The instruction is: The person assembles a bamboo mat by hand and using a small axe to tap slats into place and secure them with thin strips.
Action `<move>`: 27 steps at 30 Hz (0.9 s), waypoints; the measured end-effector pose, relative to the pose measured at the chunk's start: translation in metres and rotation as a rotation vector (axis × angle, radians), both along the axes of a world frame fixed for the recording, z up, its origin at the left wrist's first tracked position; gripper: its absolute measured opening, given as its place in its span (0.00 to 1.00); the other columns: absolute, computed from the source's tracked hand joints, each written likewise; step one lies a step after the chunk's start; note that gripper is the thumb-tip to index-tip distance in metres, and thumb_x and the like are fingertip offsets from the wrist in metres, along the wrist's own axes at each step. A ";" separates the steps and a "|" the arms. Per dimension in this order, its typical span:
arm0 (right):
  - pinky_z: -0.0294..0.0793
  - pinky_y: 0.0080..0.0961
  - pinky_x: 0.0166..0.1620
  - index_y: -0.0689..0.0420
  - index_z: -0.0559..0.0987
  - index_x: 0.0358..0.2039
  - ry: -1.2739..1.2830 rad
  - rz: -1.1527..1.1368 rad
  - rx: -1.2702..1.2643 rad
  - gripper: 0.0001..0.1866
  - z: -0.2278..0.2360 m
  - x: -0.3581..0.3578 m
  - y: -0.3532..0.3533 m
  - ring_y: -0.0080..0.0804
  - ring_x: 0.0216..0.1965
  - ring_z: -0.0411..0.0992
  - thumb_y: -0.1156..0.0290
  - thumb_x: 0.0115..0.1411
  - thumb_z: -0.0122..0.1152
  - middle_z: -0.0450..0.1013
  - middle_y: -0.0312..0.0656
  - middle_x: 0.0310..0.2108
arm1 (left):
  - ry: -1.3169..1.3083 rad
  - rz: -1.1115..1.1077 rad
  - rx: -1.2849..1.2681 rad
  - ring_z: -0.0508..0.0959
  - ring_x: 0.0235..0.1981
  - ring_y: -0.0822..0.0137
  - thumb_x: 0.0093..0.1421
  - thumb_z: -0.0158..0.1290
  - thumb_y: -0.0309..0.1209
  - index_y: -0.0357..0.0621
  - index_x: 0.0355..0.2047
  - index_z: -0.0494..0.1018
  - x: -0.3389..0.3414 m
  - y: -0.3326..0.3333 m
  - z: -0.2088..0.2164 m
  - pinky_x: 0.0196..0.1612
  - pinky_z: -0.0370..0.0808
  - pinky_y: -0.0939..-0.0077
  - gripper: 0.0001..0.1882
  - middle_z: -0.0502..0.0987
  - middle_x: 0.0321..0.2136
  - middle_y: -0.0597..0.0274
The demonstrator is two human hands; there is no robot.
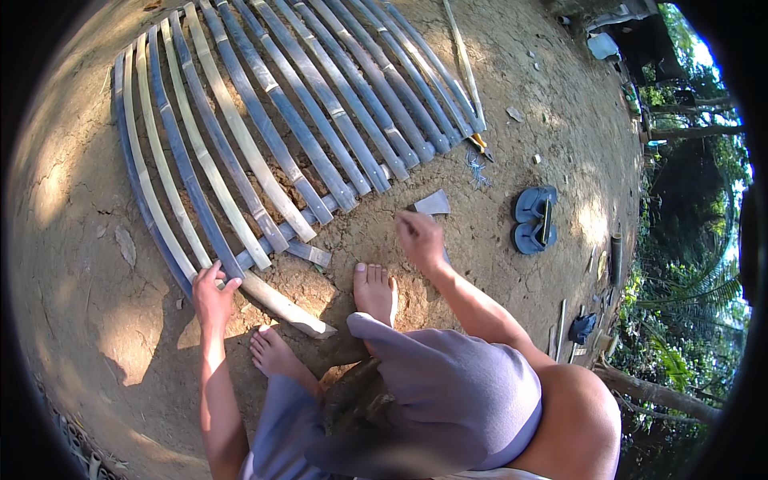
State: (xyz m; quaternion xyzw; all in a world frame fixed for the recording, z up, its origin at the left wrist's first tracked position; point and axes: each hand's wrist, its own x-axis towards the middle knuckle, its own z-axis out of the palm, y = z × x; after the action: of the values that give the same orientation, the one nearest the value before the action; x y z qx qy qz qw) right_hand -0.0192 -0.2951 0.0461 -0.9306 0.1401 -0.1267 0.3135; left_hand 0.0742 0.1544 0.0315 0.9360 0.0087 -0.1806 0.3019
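A slatted frame of split bamboo (276,96) lies on the ground ahead of me, its grey and pale slats side by side across a round pole (280,302). My left hand (213,298) is at the near left corner, thumb and fingers closed about the end of a dark bamboo slat (210,232). Over the ground to the right, my right hand (420,238) has its fingers curled together; whatever they hold, if anything, is too small to make out. Just beyond it lies a hatchet (433,202), blade showing, its handle partly hidden beneath my hand and wrist.
Pliers with yellow handles (480,144) and a scatter of nails (478,170) lie by the frame's right corner. Blue flip-flops (534,221) rest farther right. A loose bamboo strip (464,64) is beside the frame, and a short offcut (310,253) lies near my bare feet (374,292).
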 end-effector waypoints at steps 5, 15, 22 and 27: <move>0.78 0.30 0.38 0.55 0.87 0.44 0.152 -0.629 -0.141 0.13 -0.042 0.001 -0.179 0.29 0.32 0.80 0.65 0.60 0.71 0.83 0.42 0.32 | 0.029 0.009 0.051 0.79 0.43 0.53 0.46 0.74 0.29 0.36 0.55 0.79 0.003 -0.001 0.007 0.51 0.75 0.60 0.33 0.81 0.37 0.56; 0.78 0.36 0.42 0.54 0.88 0.39 0.530 -0.857 -0.111 0.16 -0.102 0.016 -0.285 0.37 0.34 0.81 0.57 0.57 0.74 0.83 0.44 0.32 | 0.045 0.065 0.053 0.79 0.36 0.60 0.47 0.74 0.29 0.37 0.55 0.79 -0.002 -0.002 0.010 0.41 0.76 0.66 0.33 0.81 0.36 0.57; 0.73 0.30 0.22 0.57 0.84 0.43 0.445 -0.896 0.124 0.15 -0.127 0.012 -0.290 0.30 0.20 0.74 0.71 0.54 0.74 0.79 0.41 0.27 | 0.082 0.083 0.050 0.83 0.43 0.57 0.52 0.72 0.35 0.41 0.56 0.78 -0.004 0.004 0.019 0.50 0.78 0.62 0.32 0.83 0.42 0.55; 0.69 0.28 0.25 0.58 0.80 0.53 0.311 -0.856 -0.098 0.20 -0.124 0.000 -0.334 0.26 0.23 0.71 0.70 0.61 0.66 0.78 0.39 0.30 | 0.114 0.149 -0.033 0.83 0.42 0.58 0.53 0.72 0.35 0.41 0.58 0.77 -0.003 -0.007 0.018 0.48 0.79 0.63 0.32 0.83 0.45 0.54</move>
State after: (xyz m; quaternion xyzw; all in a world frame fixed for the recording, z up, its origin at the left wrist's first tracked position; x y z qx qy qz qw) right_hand -0.0191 -0.6293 -0.0779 -0.8106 0.5514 -0.1100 0.1639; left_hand 0.0714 0.1473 0.0493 0.9159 0.0923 -0.2107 0.3289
